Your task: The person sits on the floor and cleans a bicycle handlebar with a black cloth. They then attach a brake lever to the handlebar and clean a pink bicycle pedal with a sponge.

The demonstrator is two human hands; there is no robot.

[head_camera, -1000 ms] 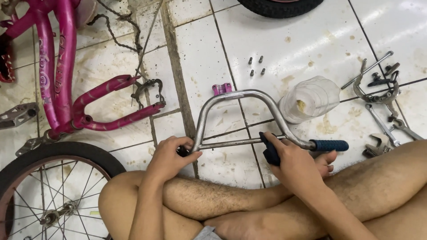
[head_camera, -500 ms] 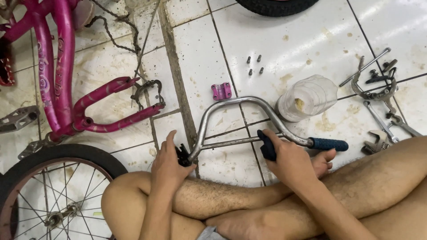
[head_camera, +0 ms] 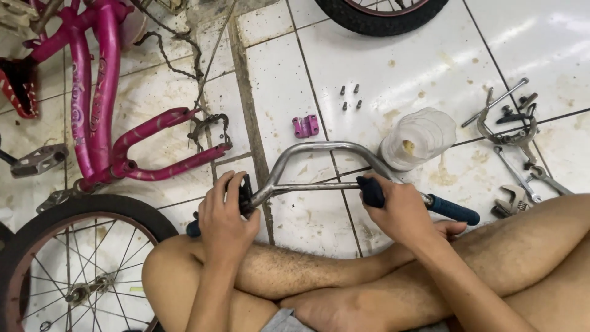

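Handlebar [head_camera: 319, 147]: bent silver tube, dark blue grips

Two bare hands were seen, left hand [head_camera: 224, 218] and right hand [head_camera: 402, 212], with no gloves, rings or watch. Both forearms [head_camera: 209, 295] were left uncovered, no sleeves being shown up to the frame edge. The legs [head_camera: 307, 270] were bare and hairy, knees included. A bare foot [head_camera: 335, 310] was noted, no shoe or sock worn. A small patch of grey cloth [head_camera: 286, 321], likely shorts, was caught at the bottom edge. Nails were kept short.
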